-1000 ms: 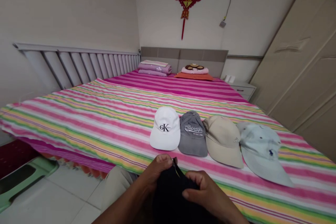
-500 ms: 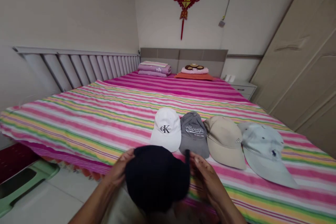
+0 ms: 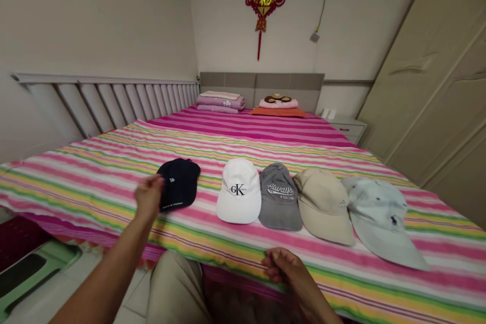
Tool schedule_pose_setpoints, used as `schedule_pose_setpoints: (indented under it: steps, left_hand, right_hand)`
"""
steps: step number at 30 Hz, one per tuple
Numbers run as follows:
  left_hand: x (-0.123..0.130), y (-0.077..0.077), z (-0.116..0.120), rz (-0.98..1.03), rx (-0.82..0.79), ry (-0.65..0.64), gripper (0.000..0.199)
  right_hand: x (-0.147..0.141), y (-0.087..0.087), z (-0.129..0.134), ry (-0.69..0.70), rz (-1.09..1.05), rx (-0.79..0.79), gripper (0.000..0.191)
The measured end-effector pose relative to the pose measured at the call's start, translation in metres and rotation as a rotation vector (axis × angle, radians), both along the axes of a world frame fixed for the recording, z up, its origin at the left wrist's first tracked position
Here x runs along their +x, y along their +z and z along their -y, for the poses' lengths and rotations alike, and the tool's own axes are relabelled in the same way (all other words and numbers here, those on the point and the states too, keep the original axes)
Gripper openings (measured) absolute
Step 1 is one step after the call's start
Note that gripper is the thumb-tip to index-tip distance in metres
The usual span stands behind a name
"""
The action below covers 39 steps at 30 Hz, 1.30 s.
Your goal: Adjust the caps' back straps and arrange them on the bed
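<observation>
A dark navy cap point(image 3: 180, 182) lies on the striped bed cover, its small emblem showing on the front. The fingers of my left hand point(image 3: 149, 195) are closed at its left edge. Right of that cap sit a white cap with "CK" lettering point(image 3: 239, 192), a grey cap point(image 3: 280, 197), a beige cap point(image 3: 324, 207) and a pale blue cap point(image 3: 383, 220), side by side. My right hand point(image 3: 283, 266) is over the bed's front edge, below the grey cap, with fingers curled in and nothing visible in them.
Folded purple bedding point(image 3: 220, 103) and a pink and orange pile point(image 3: 279, 106) rest by the headboard point(image 3: 288, 83). A railing point(image 3: 114, 98) runs along the left wall. A green stool point(image 3: 49, 263) stands at lower left, and a nightstand point(image 3: 349, 129) at back right.
The dark cap, held between both hands before, now lies on the bed to the left of the white cap. My left hand moved left and forward with it; my right hand came away, its fingers curled.
</observation>
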<state>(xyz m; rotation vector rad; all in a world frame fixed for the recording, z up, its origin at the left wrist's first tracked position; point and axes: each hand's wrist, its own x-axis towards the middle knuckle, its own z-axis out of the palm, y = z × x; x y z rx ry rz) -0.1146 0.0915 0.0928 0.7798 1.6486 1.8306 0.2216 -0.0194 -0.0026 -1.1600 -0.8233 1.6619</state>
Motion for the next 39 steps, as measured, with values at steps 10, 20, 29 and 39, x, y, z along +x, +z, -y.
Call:
schedule_pose_setpoints:
  steps: [10,20,29,39]
  left_hand:
    - [0.126,-0.080,0.023,0.729,-0.258,-0.555,0.008]
    - [0.133,-0.108,0.080,0.742,-0.001,-0.879,0.039]
    - [0.126,-0.087,0.095,0.664,-0.032,-1.140,0.026]
    - [0.137,-0.019,0.072,0.728,-0.016,-1.214,0.026]
  right_hand:
    - [-0.003,-0.002,0.003,0.043,-0.015,0.020,0.028]
    - [0.002,0.014,-0.002,-0.047,-0.251,0.138,0.038]
    - [0.015,0.046,0.002,-0.277,-0.343,0.256,0.046]
    - [0.022,0.035,0.036,0.001,-0.164,0.111,0.030]
